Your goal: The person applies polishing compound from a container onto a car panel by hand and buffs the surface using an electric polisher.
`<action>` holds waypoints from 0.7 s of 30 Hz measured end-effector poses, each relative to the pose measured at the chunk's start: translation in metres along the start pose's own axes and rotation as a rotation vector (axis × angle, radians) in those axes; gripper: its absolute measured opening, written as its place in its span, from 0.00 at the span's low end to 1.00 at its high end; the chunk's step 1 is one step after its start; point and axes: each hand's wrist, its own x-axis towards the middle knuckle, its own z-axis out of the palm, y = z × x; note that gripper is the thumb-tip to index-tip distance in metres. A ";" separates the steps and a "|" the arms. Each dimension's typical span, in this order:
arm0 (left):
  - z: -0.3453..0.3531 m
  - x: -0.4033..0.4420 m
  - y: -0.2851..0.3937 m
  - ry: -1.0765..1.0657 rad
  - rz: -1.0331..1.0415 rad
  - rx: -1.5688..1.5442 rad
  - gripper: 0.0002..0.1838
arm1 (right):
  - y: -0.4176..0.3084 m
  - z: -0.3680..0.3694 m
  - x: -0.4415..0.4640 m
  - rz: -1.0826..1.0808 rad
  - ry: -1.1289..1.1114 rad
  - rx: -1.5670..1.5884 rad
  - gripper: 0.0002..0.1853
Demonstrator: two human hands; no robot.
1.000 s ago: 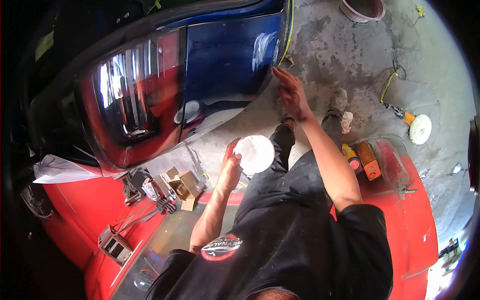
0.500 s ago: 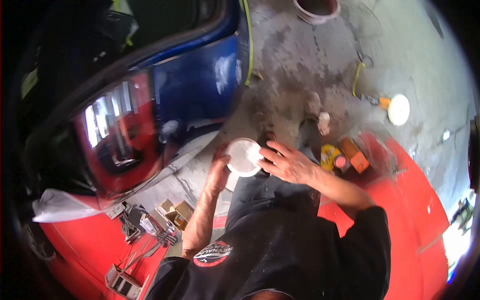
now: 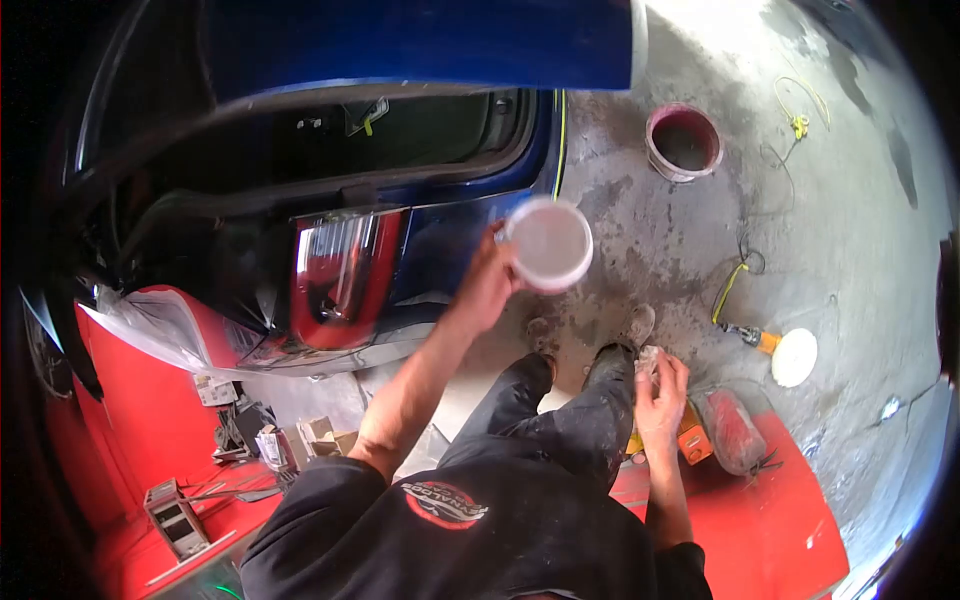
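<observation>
My left hand grips the side of a round white tub, its pale, greyish round face toward me. The tub hangs in front of the car's blue rear quarter. Lower and to the right, my right hand is apart from the tub, fingers half bent and spread. A pale crumpled piece shows right at its fingertips; it seems to lie beyond them, by my shoe, though contact is hard to judge. Behind that hand are an orange box and a clear bag with red contents.
A blue car with its tailgate raised and a red tail light stands at left. On the concrete floor are a pinkish bucket and a polisher with a round white pad. Red panels lie at lower right; boxes stand at lower left.
My right hand has come off the tub and moved down to the right. My left hand has carried the tub up and rightward. The view has shifted, showing more of the car.
</observation>
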 end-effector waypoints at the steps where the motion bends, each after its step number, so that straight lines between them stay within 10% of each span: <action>1: 0.009 0.022 0.011 0.006 0.073 -0.025 0.28 | 0.025 -0.009 0.000 0.055 0.028 0.008 0.24; 10: 0.047 0.210 0.122 0.132 0.366 -0.219 0.29 | 0.126 -0.080 0.019 0.266 0.011 -0.135 0.23; 21: -0.006 0.375 0.141 0.296 0.308 0.360 0.25 | 0.143 -0.046 -0.005 0.545 0.072 -0.013 0.22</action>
